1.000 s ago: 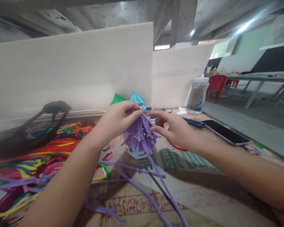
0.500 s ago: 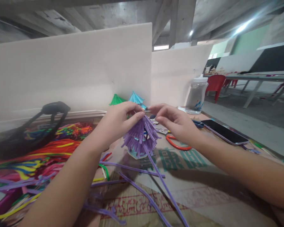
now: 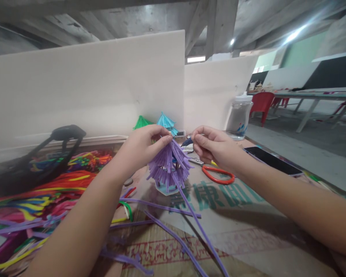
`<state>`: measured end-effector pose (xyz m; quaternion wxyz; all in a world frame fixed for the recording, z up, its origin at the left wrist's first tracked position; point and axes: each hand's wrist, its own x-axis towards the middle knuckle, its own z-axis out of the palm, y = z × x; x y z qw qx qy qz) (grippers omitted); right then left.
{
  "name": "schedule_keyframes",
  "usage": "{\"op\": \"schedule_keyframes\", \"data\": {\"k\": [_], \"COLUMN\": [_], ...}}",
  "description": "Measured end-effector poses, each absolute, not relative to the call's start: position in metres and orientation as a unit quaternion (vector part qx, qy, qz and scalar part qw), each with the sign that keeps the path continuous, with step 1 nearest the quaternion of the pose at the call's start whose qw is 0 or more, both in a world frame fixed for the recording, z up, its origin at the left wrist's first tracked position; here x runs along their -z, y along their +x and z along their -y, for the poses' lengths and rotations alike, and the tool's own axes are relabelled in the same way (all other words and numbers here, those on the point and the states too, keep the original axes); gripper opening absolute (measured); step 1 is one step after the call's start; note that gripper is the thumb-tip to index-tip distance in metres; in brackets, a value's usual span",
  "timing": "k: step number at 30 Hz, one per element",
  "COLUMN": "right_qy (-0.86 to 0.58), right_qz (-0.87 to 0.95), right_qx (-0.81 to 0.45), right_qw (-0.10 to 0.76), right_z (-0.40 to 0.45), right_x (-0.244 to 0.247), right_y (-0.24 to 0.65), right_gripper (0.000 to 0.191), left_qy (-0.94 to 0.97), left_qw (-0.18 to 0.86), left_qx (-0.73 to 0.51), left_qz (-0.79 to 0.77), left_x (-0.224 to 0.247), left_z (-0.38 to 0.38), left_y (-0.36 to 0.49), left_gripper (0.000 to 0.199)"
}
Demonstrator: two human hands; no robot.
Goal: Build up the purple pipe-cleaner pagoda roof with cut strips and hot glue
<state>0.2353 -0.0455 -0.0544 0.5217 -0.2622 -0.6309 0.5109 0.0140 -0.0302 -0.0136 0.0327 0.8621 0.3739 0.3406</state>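
Observation:
A purple two-tiered model [image 3: 170, 163] made of fuzzy stems stands upright on a pale base near the middle of the table. My left hand [image 3: 150, 144] pinches its peak between thumb and fingers. To the right of it, my right hand [image 3: 209, 143] has its fingers curled together, apart from the model; whatever they may hold is too small to make out. A dark blue item [image 3: 187, 142] shows just left of those fingertips. A long purple stem [image 3: 194, 217] runs from the model toward the near edge.
Orange-handled scissors [image 3: 218, 175] and a phone [image 3: 272, 161] lie at the right, with a clear bottle [image 3: 239, 117] behind. Green [image 3: 142, 122] and light-blue [image 3: 165, 120] cone tops stand at the back. Colourful stems [image 3: 60, 181] and a black object [image 3: 67, 132] fill the left.
My right hand has moved right, away from the model's peak, and its fingers have closed together. My left hand stays on the peak.

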Motion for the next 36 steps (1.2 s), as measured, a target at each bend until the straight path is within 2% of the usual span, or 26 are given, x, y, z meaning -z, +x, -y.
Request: {"op": "schedule_keyframes", "data": {"k": [3,7,10,13,17,20,23,27,33,36], "right_qy": [-0.271,-0.256,-0.229,-0.204,-0.194,-0.194,-0.180,-0.151,-0.132,-0.119], "right_qz": [0.619,0.593,0.577,0.580,0.575,0.580,0.591,0.595,0.579,0.568], "right_qx": [-0.515,-0.558,-0.585,-0.603,-0.617,-0.614,-0.610,-0.626,-0.633,-0.640], "right_qw": [0.528,0.522,0.521,0.509,0.501,0.499,0.497,0.481,0.497,0.502], "right_z": [0.044,0.049,0.055,0.062,0.070,0.074,0.078,0.081,0.083,0.081], "right_x": [0.054,0.050,0.046,0.044,0.041,0.040,0.040,0.040,0.041,0.042], "right_y": [0.237,0.237,0.235,0.232,0.228,0.225,0.223,0.222,0.221,0.222], "right_gripper": [0.015,0.022,0.021,0.033,0.051,0.057,0.055,0.051,0.055,0.054], "left_qy": [0.856,0.842,0.829,0.844,0.888,0.892,0.895,0.900,0.880,0.893], "left_qw": [0.028,0.008,-0.069,-0.171,-0.230,-0.231,-0.216,-0.200,-0.178,-0.172], "left_qx": [-0.340,-0.349,-0.396,-0.419,-0.354,-0.360,-0.371,-0.359,-0.416,-0.392], "left_qz": [-0.388,-0.411,-0.388,-0.288,-0.180,-0.146,-0.118,-0.144,-0.147,-0.139], "left_x": [0.016,0.016,0.014,0.014,0.020,0.024,0.022,0.019,0.019,0.018], "left_z": [0.023,0.015,0.018,0.028,0.041,0.044,0.045,0.045,0.043,0.043], "left_y": [0.011,0.007,0.007,0.013,0.025,0.031,0.032,0.029,0.026,0.025], "left_gripper": [0.028,0.029,0.032,0.029,0.040,0.024,0.011,0.013,0.010,0.007]}}
